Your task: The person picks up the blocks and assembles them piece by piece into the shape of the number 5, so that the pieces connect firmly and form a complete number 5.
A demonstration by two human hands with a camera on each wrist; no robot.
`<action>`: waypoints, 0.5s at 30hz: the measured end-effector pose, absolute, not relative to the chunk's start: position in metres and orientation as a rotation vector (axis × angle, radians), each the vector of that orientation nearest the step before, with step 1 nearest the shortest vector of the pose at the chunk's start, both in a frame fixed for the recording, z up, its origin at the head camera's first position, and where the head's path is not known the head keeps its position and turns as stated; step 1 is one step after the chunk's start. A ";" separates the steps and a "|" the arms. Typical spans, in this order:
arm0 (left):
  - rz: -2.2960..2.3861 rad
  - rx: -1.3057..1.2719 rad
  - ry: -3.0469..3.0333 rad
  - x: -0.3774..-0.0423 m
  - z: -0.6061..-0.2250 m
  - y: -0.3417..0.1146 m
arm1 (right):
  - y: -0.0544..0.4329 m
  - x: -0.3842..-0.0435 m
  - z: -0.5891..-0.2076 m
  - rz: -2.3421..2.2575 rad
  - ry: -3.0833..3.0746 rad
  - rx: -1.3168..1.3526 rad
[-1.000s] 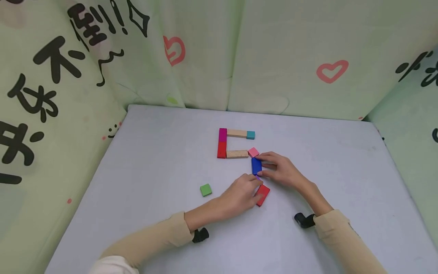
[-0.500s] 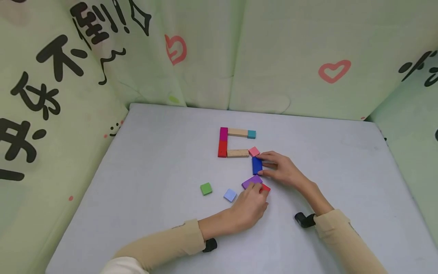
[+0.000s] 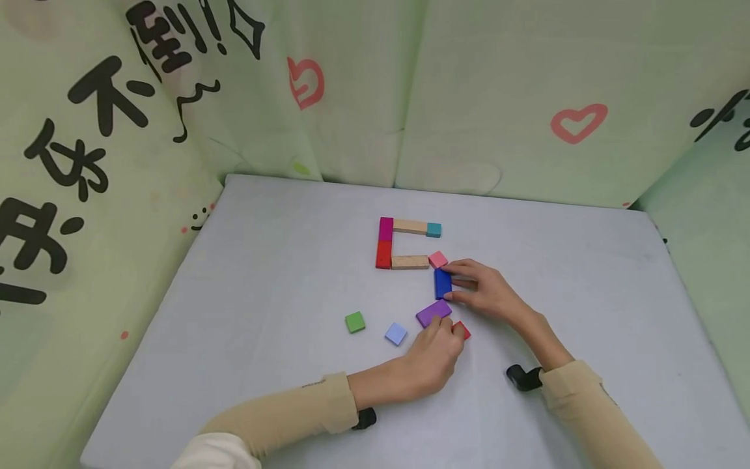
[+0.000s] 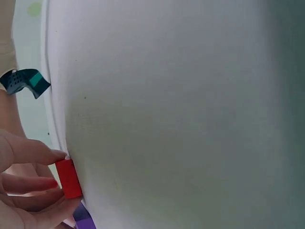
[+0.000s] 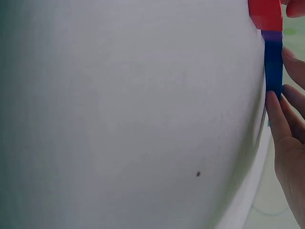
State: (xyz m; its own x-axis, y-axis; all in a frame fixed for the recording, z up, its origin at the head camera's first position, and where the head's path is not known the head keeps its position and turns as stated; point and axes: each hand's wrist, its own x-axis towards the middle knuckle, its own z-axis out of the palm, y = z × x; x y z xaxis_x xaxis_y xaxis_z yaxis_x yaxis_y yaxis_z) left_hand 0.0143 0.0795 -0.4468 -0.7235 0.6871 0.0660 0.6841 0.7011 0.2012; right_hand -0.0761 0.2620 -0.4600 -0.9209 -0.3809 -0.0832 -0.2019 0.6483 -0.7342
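Observation:
In the head view my left hand point(image 3: 428, 365) pinches a small red block point(image 3: 464, 331). The left wrist view shows thumb and fingers at opposite ends of this red block point(image 4: 69, 179). My right hand point(image 3: 489, 293) holds a blue rectangular block point(image 3: 443, 284) by its ends, thumb at the near end and a finger at the far one. A purple block point(image 3: 432, 314) lies slanted between the blue block and my left fingers. Touching the blue block's far end is a pink block point(image 3: 438, 259), turned at an angle.
Beyond the hands, two plain wooden blocks point(image 3: 410, 262), a magenta block point(image 3: 386, 228), another red block point(image 3: 383, 255) and a teal block point(image 3: 433, 230) form an open-sided outline. Left of my hand lie a green block point(image 3: 355, 322) and a light blue block point(image 3: 396, 334) on the white table point(image 3: 281, 273).
My left hand has drawn back from over the purple and light blue blocks, uncovering both. It has shifted right and taken hold of the near red block. My right hand stays at the blue block.

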 end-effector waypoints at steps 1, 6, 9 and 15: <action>0.340 1.166 2.887 0.014 -0.447 0.079 | 0.262 -0.076 -0.460 -1.127 2.640 -0.472; 0.399 1.173 2.817 0.012 -0.443 0.072 | 0.262 -0.075 -0.460 -1.116 2.644 -0.465; 0.490 1.155 2.752 0.009 -0.438 0.064 | 0.262 -0.075 -0.460 -1.124 2.634 -0.462; 0.833 0.966 2.548 -0.007 -0.423 0.042 | 0.262 -0.076 -0.460 -1.137 2.625 -0.467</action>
